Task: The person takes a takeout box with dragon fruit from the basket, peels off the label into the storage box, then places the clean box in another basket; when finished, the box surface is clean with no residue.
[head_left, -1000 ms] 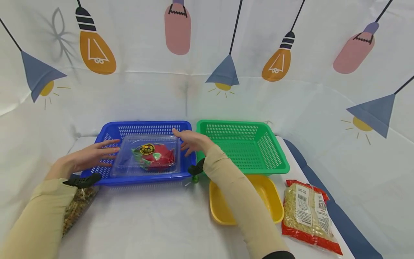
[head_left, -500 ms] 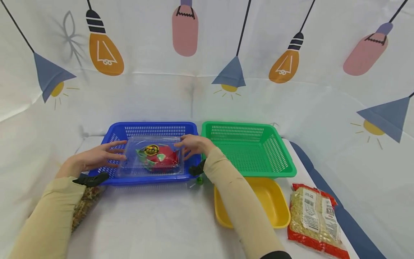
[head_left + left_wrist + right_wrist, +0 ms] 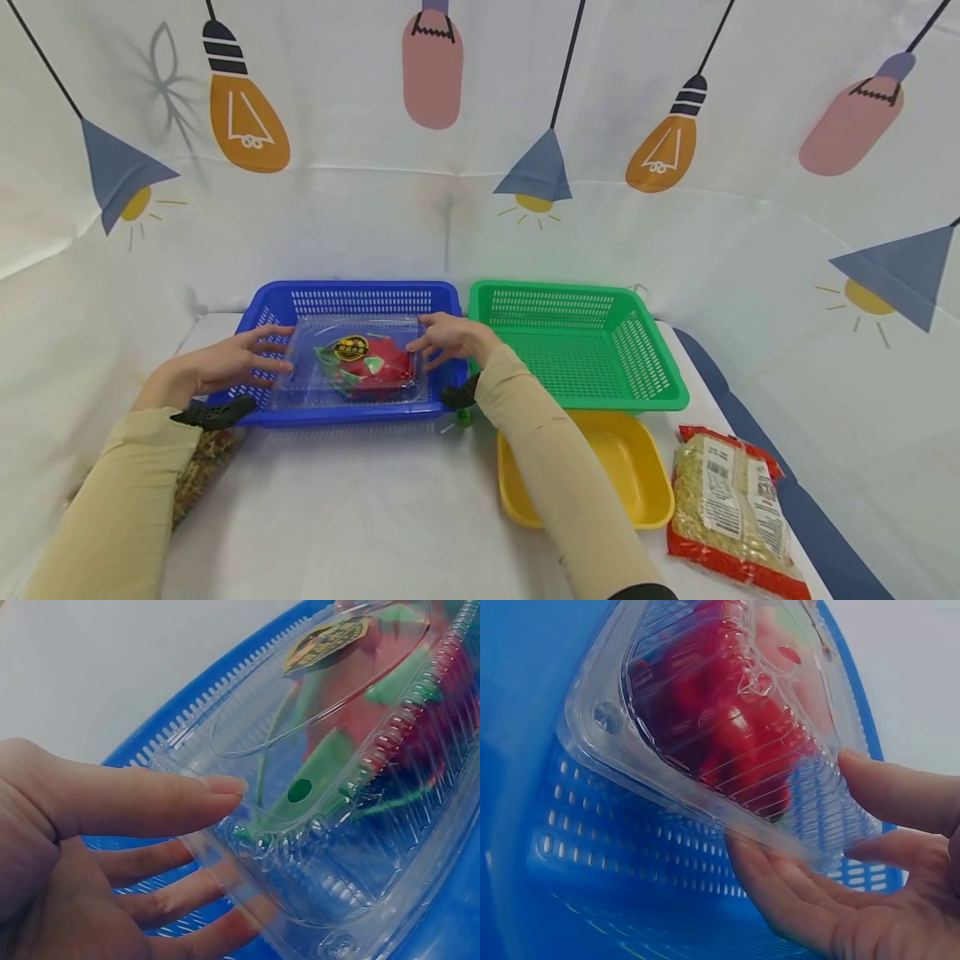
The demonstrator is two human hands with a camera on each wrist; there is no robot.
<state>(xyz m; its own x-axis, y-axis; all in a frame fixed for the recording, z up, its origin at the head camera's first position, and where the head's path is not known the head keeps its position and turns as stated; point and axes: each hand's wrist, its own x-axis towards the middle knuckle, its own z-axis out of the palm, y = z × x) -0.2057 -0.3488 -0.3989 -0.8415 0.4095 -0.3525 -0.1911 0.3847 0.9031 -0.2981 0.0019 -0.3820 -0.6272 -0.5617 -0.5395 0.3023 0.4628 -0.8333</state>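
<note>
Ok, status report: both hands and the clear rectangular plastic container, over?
Left hand and right hand: gripping container at opposite ends. Red-and-green contents inside. Blue perforated plastic basket underneath; nothing visibly blocking above.

The bench (image 3: pixel 337 500) is plain white. Along its far edge, the left basket (image 3: pixel 360 285) is deep blue and the right basket (image 3: pixel 555 286) bright green; both have a pattern of small slots. The clear box (image 3: pixel 303 367) is colourless, and shows red and green contents (image 3: pixel 386 367) under a black label (image 3: pixel 350 347) with yellow marks. Toward the right edge, the tray (image 3: pixel 633 458) is yellow. At the near right corner, the bag (image 3: pixel 684 508) is pale yellow with red ends and white panels, printed in black. Toward the left edge, a half-hidden packet (image 3: pixel 198 475) is speckled, probably brown. The sleeves (image 3: pixel 112 492) are plain beige. The white cloth (image 3: pixel 360 208) behind carries blue lampshades (image 3: pixel 123 171), orange bulbs (image 3: pixel 251 125) and pink bulbs (image 3: pixel 432 75).
</note>
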